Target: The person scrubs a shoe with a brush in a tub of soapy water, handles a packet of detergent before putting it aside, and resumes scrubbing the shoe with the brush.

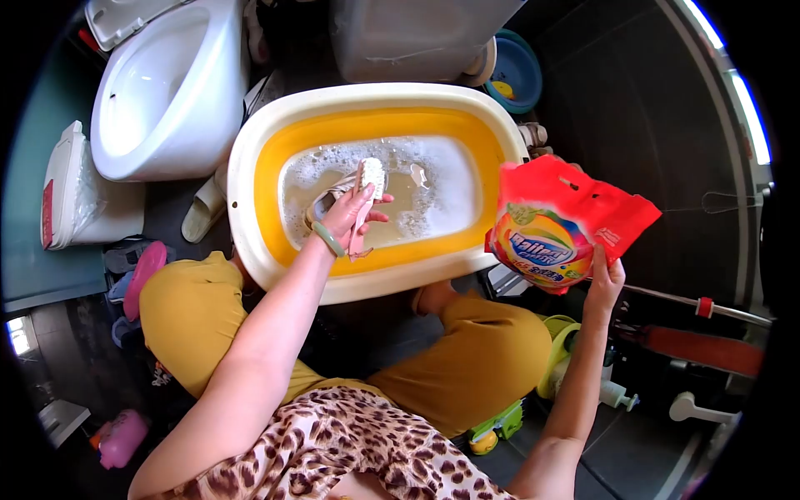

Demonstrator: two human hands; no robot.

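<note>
One brush (pixel 372 178) in left hand (pixel 345 214), red bag (pixel 575 208) in right hand (pixel 607 277)

The red bag (pixel 554 221) bears print (pixel 611 235) too small to read.

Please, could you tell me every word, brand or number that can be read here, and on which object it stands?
"Bait...", on the red bag in the right hand; the last letters are unclear.
"365", probably, below it; the characters beside it are too blurred.
Smaller print on the bag: too small to read.
</note>
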